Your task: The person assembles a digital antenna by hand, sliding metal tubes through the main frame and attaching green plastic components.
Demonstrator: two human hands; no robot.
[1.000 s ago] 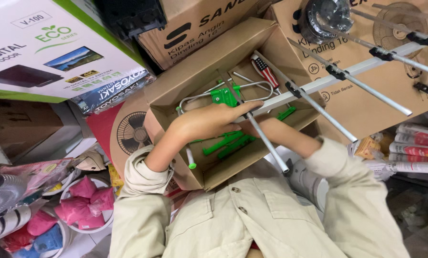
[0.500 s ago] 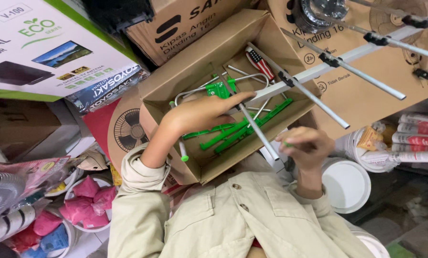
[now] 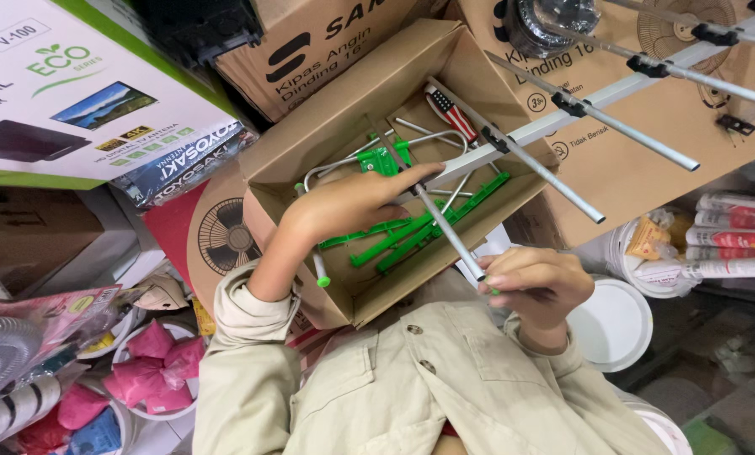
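Left hand (image 3: 352,206) flat, right hand (image 3: 536,282) curled.

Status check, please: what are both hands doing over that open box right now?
Left hand inside open cardboard box, on green plastic parts. Right hand pinching thin silver metal rod. Nothing blocking.
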